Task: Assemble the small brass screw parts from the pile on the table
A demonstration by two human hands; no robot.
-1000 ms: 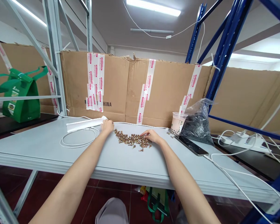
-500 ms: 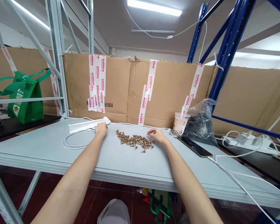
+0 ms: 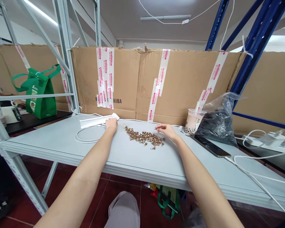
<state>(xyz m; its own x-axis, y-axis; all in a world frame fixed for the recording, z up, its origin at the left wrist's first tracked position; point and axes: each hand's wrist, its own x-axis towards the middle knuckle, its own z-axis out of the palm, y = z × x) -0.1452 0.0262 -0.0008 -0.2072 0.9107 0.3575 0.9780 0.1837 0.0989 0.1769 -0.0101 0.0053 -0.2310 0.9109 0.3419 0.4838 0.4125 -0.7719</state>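
Note:
A heap of several brass-coloured screws [image 3: 144, 138] lies in a band on the grey table [image 3: 123, 158]. My left hand [image 3: 111, 123] rests closed on the table at the left end of the heap, beside a small clear bag [image 3: 123, 126] and a white strip [image 3: 97, 120]. What its fingers hold is hidden. My right hand [image 3: 165, 129] sits at the heap's far right edge, thumb and fingertips pinched together over the screws.
A coiled white cable [image 3: 87, 135] lies left of the hands. Right of the screws stand a drink cup [image 3: 194, 120], a plastic bag of dark parts [image 3: 217, 118] and a phone [image 3: 210, 145] on a cable. Taped cardboard [image 3: 142, 82] walls the back; a green bag [image 3: 39, 93] sits far left.
My left hand slid a little left off the heap's end. My right hand drew back from the screws to the heap's far edge. The camera tilted down and to the left.

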